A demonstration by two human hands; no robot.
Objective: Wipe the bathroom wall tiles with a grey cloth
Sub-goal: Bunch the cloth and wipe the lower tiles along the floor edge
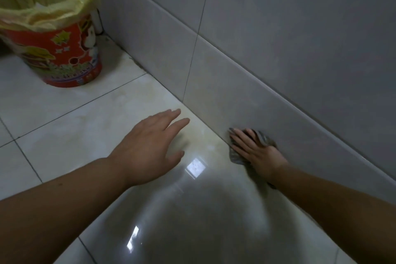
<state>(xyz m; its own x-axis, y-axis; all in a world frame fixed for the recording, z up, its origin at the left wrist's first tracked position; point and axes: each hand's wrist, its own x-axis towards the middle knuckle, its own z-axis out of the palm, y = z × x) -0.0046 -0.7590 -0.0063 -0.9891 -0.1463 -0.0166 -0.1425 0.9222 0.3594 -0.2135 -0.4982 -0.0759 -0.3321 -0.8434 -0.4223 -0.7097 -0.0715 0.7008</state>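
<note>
Fingers of your right hand (255, 152) lie spread flat, pressing the crumpled grey cloth (264, 139) against the lowest grey wall tile (225, 83) by the glossy floor (85, 130); your left hand (147, 141), fingers straight, hovers empty, likely for balance

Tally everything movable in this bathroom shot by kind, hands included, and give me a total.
Hands: 2, left hand and right hand
Cloths: 1, grey cloth
Bins: 1, red bin
Total: 4
</note>
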